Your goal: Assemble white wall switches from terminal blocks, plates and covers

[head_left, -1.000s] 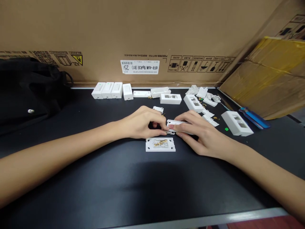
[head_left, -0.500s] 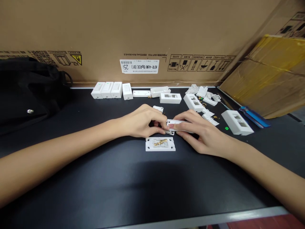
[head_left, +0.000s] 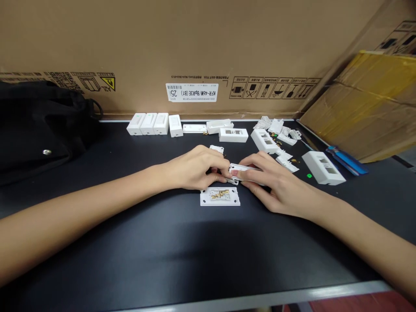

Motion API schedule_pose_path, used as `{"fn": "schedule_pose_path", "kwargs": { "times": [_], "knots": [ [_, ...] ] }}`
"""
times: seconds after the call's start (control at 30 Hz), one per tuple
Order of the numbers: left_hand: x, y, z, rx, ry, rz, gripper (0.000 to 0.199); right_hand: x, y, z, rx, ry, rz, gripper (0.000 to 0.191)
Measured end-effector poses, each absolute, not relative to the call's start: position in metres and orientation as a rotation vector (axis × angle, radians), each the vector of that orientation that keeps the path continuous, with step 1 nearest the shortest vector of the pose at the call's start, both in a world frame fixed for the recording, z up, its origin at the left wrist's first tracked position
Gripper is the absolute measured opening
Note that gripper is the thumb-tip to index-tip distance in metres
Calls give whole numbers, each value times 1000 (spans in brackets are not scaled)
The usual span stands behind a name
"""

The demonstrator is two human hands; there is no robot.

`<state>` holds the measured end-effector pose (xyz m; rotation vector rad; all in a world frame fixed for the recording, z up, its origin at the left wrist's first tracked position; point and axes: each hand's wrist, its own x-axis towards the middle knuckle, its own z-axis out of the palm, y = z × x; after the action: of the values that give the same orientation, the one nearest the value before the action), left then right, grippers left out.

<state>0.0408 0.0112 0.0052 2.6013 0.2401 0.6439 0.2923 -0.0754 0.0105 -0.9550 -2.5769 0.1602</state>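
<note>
Because the work is drawn in close to the body, a black fabric bag (head_left: 39, 125) sits well off to the left on the black work surface (head_left: 195, 260). Further along, three white plastic switch units (head_left: 147, 124) stand side by side at the back edge, apparently lined up to keep them apart from the loose parts. The left hand (head_left: 195, 170) has its grip closed, fingers curled over the near end of a white plastic switch frame (head_left: 245, 172), seemingly to steady it. The right hand (head_left: 276, 186) pinches the frame's other end between thumb and fingers, so the piece appears held between both hands for close work. Just below them, a white rectangular faceplate with brass contacts (head_left: 220, 196) lies flat, face up, within easy reach. Rightward, loose white plastic fragments (head_left: 276, 126) are gathered together, away from the hands. Beyond them rests a white rectangular switch housing (head_left: 323, 168), then a blue-handled tool (head_left: 347, 160) near the far right.
</note>
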Motion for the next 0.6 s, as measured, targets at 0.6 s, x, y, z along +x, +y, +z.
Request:
{"fn": "schedule_pose_path", "kwargs": {
  "times": [0.6],
  "knots": [
    [36, 12, 0, 2567, 248, 695, 6, 294, -71, 4, -916, -2470, 160, 34]
  ]
}}
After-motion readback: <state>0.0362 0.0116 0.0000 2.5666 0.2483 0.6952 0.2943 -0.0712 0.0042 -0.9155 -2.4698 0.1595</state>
